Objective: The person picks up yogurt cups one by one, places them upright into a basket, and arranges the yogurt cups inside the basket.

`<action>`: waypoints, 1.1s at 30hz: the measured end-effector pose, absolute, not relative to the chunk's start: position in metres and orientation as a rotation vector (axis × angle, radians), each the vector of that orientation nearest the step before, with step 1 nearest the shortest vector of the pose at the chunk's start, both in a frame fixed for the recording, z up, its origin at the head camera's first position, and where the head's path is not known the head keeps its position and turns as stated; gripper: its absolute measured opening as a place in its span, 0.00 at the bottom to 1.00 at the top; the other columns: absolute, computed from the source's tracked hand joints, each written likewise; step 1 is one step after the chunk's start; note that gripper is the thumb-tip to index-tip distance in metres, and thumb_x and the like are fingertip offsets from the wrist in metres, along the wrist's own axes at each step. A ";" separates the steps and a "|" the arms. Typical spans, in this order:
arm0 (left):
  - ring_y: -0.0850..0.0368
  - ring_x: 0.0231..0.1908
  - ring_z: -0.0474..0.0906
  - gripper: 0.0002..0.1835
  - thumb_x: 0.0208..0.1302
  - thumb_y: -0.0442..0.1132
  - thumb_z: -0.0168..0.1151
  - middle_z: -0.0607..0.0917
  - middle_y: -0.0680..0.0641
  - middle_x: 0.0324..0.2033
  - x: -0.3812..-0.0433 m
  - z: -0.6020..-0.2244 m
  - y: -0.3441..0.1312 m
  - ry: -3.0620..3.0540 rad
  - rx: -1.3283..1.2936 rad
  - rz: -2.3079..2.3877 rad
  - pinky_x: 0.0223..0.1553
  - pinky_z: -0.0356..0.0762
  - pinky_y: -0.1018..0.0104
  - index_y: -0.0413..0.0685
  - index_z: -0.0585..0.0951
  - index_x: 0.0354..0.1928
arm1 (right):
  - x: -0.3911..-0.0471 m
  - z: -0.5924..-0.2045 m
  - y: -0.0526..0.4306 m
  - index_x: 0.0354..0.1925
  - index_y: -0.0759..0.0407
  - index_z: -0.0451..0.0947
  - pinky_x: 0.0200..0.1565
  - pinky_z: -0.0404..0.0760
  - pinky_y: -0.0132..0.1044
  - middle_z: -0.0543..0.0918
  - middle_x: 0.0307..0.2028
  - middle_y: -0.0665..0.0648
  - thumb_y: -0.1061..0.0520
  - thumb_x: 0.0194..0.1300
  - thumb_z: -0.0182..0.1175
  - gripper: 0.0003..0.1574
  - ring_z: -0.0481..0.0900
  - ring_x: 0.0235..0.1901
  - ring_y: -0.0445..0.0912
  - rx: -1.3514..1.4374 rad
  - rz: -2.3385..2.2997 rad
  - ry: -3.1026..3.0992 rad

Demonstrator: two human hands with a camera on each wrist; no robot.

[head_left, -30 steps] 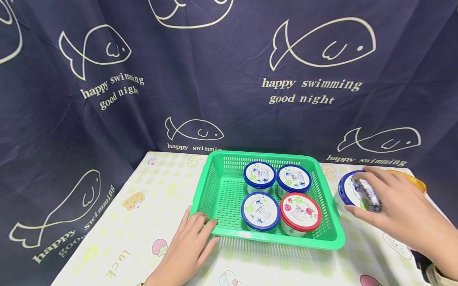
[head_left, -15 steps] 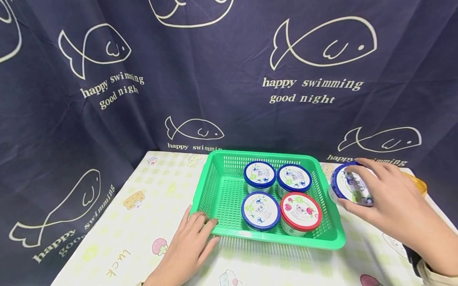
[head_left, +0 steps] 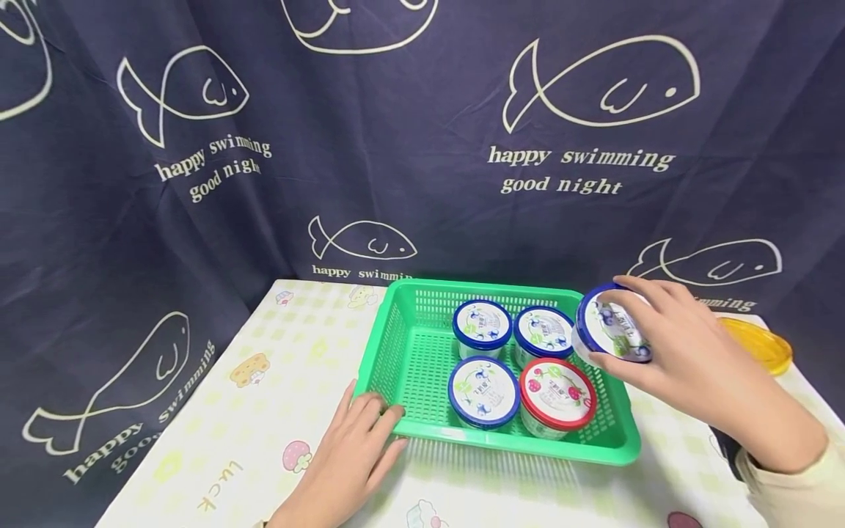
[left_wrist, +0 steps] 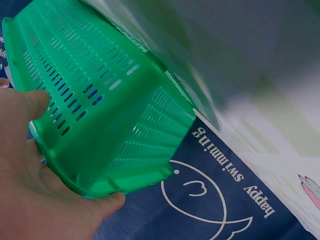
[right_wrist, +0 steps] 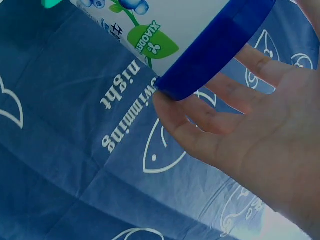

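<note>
My right hand [head_left: 686, 352] grips a white tub with a blue lid [head_left: 604, 323] by its lid edge. The tub is tilted and overlaps the right rim of the green basket [head_left: 502, 438] in the head view. Blueberries and a green leaf show on the tub's side [right_wrist: 150, 42] in the right wrist view. At the basket's near left corner my left hand [head_left: 350, 447] holds the rim, thumb on the outer wall [left_wrist: 115, 110] in the left wrist view. Inside the basket stand several tubs: blue-lidded ones [head_left: 484, 392] and one with a red lid [head_left: 558, 394].
A yellow translucent dish [head_left: 759, 345] lies at the table's right side, partly behind my right arm. The left part of the basket floor [head_left: 425, 359] is bare. A dark curtain with fish drawings [head_left: 396, 147] hangs behind the patterned tablecloth [head_left: 264, 411].
My right hand has lifted the blue-lidded tub from the table on the right and carried it left to the basket's right rim. The left hand has stayed at the corner.
</note>
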State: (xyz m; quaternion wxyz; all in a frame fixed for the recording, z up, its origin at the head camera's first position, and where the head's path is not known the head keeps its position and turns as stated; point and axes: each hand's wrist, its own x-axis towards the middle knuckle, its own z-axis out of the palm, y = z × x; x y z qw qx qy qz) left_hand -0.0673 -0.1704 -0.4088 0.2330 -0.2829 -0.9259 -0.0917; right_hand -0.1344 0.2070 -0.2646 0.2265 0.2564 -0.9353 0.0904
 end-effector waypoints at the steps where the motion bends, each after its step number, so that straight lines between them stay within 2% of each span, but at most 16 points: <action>1: 0.55 0.51 0.65 0.17 0.64 0.52 0.48 0.72 0.53 0.41 -0.067 -0.409 -0.170 -2.540 -0.780 -0.255 0.64 0.44 0.44 0.52 0.74 0.49 | -0.136 -0.264 0.205 0.49 0.55 0.72 0.45 0.64 0.59 0.69 0.54 0.62 0.38 0.36 0.70 0.43 0.63 0.51 0.60 0.713 0.243 -2.583; 13: 0.54 0.49 0.65 0.17 0.63 0.50 0.48 0.71 0.53 0.40 -0.068 -0.410 -0.170 -2.504 -0.793 -0.296 0.63 0.44 0.44 0.51 0.74 0.49 | -0.144 -0.262 0.184 0.52 0.52 0.71 0.45 0.66 0.57 0.68 0.56 0.59 0.32 0.39 0.66 0.45 0.62 0.52 0.56 0.796 0.242 -2.604; 19: 0.54 0.49 0.65 0.16 0.63 0.50 0.48 0.71 0.53 0.39 -0.068 -0.410 -0.170 -2.510 -0.787 -0.283 0.62 0.47 0.42 0.51 0.74 0.49 | -0.149 -0.262 0.174 0.52 0.51 0.71 0.47 0.65 0.57 0.68 0.56 0.60 0.36 0.38 0.69 0.44 0.62 0.53 0.55 0.842 0.262 -2.597; 26: 0.55 0.49 0.65 0.17 0.64 0.50 0.47 0.71 0.54 0.40 -0.068 -0.410 -0.170 -2.508 -0.783 -0.281 0.62 0.47 0.42 0.51 0.74 0.49 | -0.158 -0.264 0.164 0.53 0.51 0.70 0.51 0.64 0.59 0.68 0.57 0.60 0.32 0.41 0.65 0.43 0.63 0.54 0.55 0.921 0.315 -2.575; 33: 0.55 0.49 0.65 0.17 0.62 0.49 0.50 0.71 0.53 0.40 -0.068 -0.410 -0.170 -2.498 -0.785 -0.292 0.62 0.46 0.42 0.51 0.74 0.49 | -0.170 -0.264 0.155 0.53 0.49 0.70 0.51 0.65 0.58 0.68 0.57 0.58 0.36 0.39 0.69 0.43 0.63 0.55 0.54 0.930 0.332 -2.584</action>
